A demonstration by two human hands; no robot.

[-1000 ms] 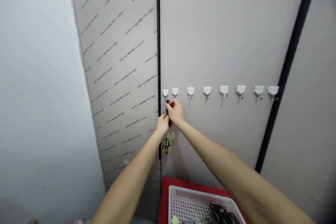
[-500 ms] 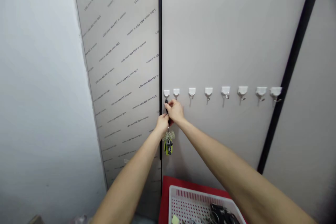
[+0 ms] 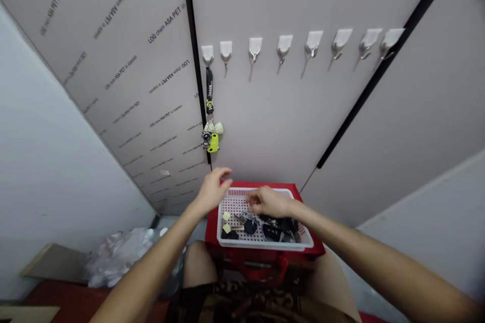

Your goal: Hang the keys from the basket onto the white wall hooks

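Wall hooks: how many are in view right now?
8. White adhesive hooks run in one row across the grey wall panel; the leftmost bears a black lanyard, and the other seven hang bare.

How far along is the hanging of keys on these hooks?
One black lanyard with a yellow-green fob hangs from the leftmost of eight white adhesive hooks. Nothing appears held: the right hand hovers over a white perforated plastic basket, the left hand just beside it. Seven hooks are bare, and black car keys lie in the basket.
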